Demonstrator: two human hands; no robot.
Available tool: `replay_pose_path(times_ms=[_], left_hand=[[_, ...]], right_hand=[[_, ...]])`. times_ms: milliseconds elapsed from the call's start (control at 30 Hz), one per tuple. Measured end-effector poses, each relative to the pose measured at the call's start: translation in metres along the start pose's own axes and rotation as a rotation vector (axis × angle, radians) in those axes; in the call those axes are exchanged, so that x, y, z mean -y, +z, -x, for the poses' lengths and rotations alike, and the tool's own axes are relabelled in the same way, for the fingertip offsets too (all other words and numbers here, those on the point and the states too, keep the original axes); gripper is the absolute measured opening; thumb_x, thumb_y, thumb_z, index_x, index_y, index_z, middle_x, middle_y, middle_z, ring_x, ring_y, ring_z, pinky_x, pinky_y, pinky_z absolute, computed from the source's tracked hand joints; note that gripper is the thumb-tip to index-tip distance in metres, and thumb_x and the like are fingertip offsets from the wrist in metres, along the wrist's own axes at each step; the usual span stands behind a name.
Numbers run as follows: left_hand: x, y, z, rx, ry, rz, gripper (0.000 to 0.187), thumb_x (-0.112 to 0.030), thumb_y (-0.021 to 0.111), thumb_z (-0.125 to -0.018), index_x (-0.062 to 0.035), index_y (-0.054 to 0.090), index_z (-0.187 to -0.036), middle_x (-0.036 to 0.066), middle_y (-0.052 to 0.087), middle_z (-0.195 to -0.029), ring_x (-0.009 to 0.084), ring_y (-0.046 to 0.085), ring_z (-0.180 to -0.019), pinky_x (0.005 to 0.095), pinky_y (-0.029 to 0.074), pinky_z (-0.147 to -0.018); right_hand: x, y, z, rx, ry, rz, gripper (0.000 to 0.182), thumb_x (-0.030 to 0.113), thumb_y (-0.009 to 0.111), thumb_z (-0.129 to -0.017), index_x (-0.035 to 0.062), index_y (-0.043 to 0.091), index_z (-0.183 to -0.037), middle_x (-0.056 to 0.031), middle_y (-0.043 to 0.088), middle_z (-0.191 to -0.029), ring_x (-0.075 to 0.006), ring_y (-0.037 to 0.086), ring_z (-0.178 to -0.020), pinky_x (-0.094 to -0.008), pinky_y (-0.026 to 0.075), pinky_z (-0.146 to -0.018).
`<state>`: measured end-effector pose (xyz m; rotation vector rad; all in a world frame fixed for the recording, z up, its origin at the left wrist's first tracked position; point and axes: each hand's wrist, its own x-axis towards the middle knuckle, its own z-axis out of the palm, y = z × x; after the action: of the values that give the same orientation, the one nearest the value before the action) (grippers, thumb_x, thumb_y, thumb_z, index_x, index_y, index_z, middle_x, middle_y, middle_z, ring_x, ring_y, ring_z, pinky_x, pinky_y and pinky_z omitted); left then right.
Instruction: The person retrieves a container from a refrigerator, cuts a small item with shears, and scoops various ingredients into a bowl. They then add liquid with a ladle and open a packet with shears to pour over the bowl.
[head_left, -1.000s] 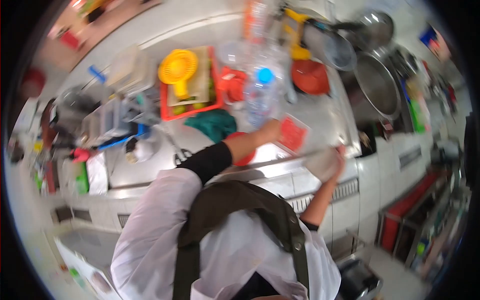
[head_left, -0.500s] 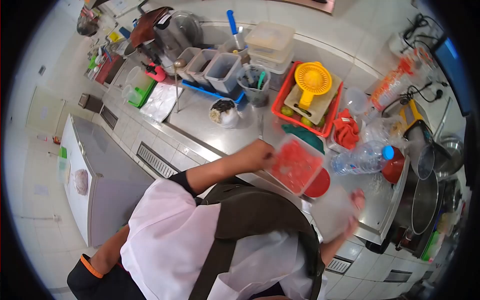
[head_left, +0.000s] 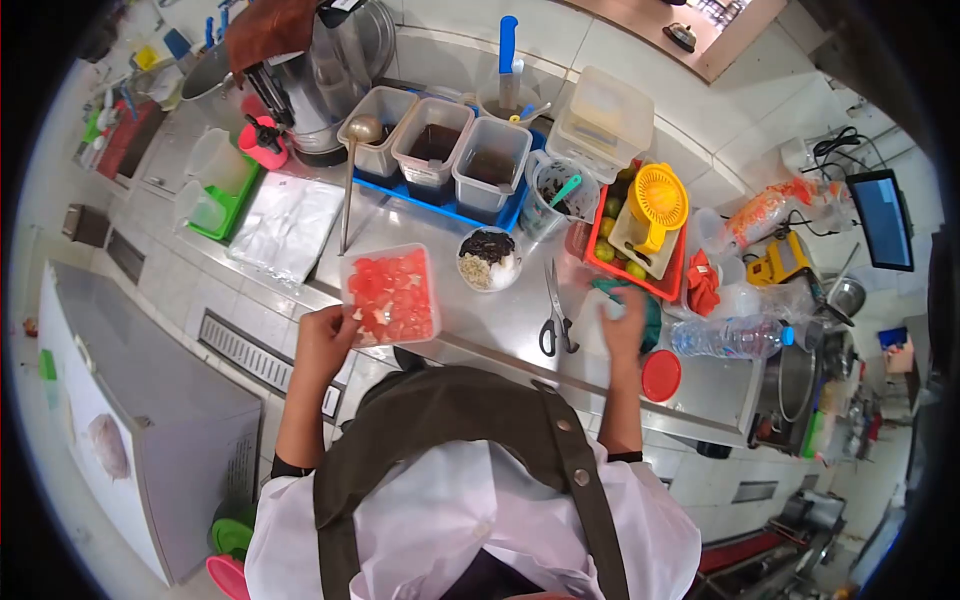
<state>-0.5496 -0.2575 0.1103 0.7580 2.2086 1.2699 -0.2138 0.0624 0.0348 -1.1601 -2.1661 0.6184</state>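
My left hand (head_left: 326,342) grips the near left corner of a square clear plastic container (head_left: 437,318) filled with glossy red jelly-like pieces, held at the counter's front edge. Behind it stands a small bowl (head_left: 490,260) with dark, white and pale beige food. My right hand (head_left: 625,318) is smeared by motion, over a green cloth (head_left: 652,325) and beside a pale, flat lid-like piece, partly hidden; I cannot tell whether it grips that piece. Between the hands lie black-handled scissors (head_left: 556,318). A round red lid (head_left: 661,376) sits just below my right hand.
A blue tray (head_left: 514,212) carries several tubs of dark liquid, with a ladle (head_left: 348,195) leaning there. A red basket (head_left: 668,284) holds green limes and a yellow juicer (head_left: 660,198). A water bottle (head_left: 725,338) lies at right; clear plastic bags (head_left: 284,225) at left.
My left hand has carried the container of red pieces leftward. My right hand has moved from the near right with the pale lid to the green cloth. The view has shifted, and the scissors now show fully.
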Motion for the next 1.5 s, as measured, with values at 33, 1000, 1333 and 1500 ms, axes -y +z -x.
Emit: replay_pose_path(times_ms=[33, 1000, 1333, 1500], left_hand=[[0.012, -0.008, -0.006, -0.022, -0.034, 0.069, 0.019, -0.007, 0.057, -0.083, 0.0106, 0.063, -0.085, 0.011, 0.063, -0.063, 0.0093, 0.058, -0.055, 0.0241, 0.045, -0.049], [0.105, -0.007, -0.145, 0.294, 0.13, -0.178, 0.02, -0.012, 0.056, -0.076, 0.007, 0.059, -0.069, 0.022, 0.055, -0.058, 0.031, 0.056, -0.049, 0.0382, 0.042, -0.05], [0.128, 0.014, -0.135, 0.241, 0.167, -0.232, 0.02, -0.013, 0.059, -0.073, 0.0064, 0.059, -0.068, 0.021, 0.058, -0.059, 0.035, 0.057, -0.053, 0.0416, 0.045, -0.053], [0.124, 0.013, -0.141, 0.251, 0.089, -0.274, 0.025, -0.017, 0.061, -0.076, 0.006, 0.056, -0.086, 0.022, 0.059, -0.071, 0.0367, 0.059, -0.065, 0.0424, 0.047, -0.059]], right_hand=[[0.009, 0.027, 0.013, 0.174, 0.14, -0.104, 0.043, 0.015, 0.074, -0.063, -0.0005, 0.057, -0.1, -0.0202, 0.057, -0.101, -0.032, 0.054, -0.099, -0.0407, 0.041, -0.09], [0.029, 0.07, 0.084, 0.431, 0.439, 0.555, 0.079, 0.017, 0.08, -0.046, 0.0195, 0.05, -0.119, -0.0066, 0.054, -0.115, -0.0335, 0.048, -0.104, -0.0482, 0.041, -0.089], [0.026, 0.067, 0.065, 0.356, 0.439, 0.427, 0.032, 0.033, 0.069, -0.059, 0.0139, 0.064, -0.084, -0.0016, 0.062, -0.083, -0.029, 0.052, -0.093, -0.0464, 0.038, -0.079], [0.016, 0.078, 0.056, 0.278, 0.434, 0.363, 0.031, 0.034, 0.066, -0.062, 0.0107, 0.063, -0.082, -0.0031, 0.062, -0.08, -0.0295, 0.054, -0.088, -0.0457, 0.039, -0.073]])
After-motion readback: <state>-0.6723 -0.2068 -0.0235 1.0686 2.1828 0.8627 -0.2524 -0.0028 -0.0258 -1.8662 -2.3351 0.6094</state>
